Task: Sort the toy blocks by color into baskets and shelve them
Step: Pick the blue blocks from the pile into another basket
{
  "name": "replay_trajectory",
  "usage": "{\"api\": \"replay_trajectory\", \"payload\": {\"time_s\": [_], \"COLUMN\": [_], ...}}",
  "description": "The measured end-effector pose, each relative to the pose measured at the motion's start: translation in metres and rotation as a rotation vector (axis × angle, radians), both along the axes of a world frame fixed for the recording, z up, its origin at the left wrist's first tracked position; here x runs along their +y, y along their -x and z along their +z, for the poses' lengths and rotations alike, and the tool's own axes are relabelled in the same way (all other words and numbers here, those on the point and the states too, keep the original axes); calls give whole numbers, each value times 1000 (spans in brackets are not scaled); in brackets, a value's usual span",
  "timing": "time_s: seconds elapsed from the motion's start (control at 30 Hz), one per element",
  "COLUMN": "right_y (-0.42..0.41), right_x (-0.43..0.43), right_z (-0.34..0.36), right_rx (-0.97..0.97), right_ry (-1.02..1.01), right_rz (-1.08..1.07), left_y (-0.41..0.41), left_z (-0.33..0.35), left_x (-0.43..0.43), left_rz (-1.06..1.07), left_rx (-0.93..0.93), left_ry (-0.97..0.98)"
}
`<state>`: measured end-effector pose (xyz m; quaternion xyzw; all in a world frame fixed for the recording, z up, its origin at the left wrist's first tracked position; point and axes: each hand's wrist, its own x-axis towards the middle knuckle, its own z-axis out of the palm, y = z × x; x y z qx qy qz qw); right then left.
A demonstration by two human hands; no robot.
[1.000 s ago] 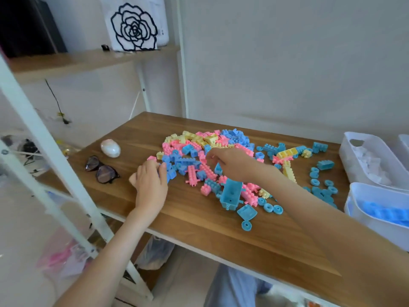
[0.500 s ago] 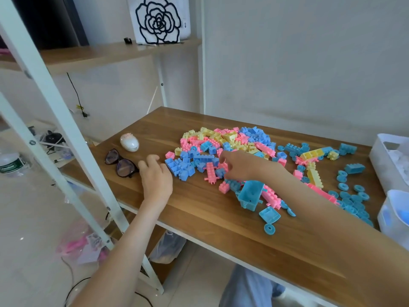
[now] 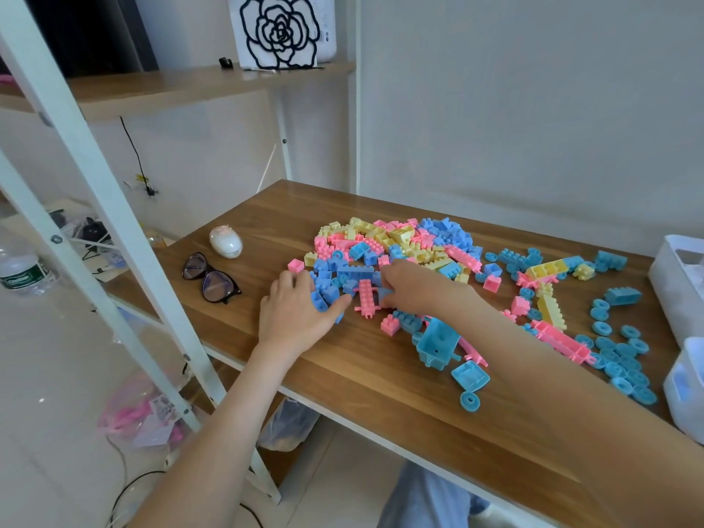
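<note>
A heap of pink, yellow and blue toy blocks [image 3: 400, 245] covers the middle of the wooden table [image 3: 381, 383]. My left hand [image 3: 295, 318] lies at the heap's left edge, its fingers and thumb curled round a few blue blocks [image 3: 319, 300]. My right hand [image 3: 415, 287] reaches into the heap beside a pink brick [image 3: 365, 297], and its fingertips pinch a small blue block [image 3: 384, 294]. Several blue wheels [image 3: 621, 356] lie on the right. Two white baskets are cut off by the right edge: a far basket [image 3: 672, 278] and a near basket [image 3: 682, 386].
Dark glasses [image 3: 211, 278] and a white egg-shaped object [image 3: 225, 242] lie left of the heap. A slanted white shelf frame [image 3: 95, 192] stands at the left, with a water bottle [image 3: 19, 264] behind it. A flower-printed white box [image 3: 284, 28] stands on the upper shelf.
My left hand has moved right from the bare table onto the blue blocks and closed round them. My right hand stays in the heap. The view has shifted left.
</note>
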<state>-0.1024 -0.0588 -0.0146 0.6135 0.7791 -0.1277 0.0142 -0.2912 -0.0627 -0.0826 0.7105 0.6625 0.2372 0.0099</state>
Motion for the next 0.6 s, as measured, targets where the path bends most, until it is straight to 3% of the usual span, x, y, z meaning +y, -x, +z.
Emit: {"api": "replay_trajectory", "payload": {"time_s": [0.13, 0.4, 0.6], "right_y": [3, -9, -20], "right_x": [4, 3, 3], "right_z": [1, -5, -9], "right_rx": [55, 37, 172], "right_ry": [-91, 58, 59], "right_rz": [-5, 1, -68], "left_y": [1, -1, 0], "left_z": [0, -1, 3], "left_x": [2, -2, -8], "left_rz": [-55, -155, -199], "left_rx": [18, 14, -36], "left_ry": [9, -49, -69]}}
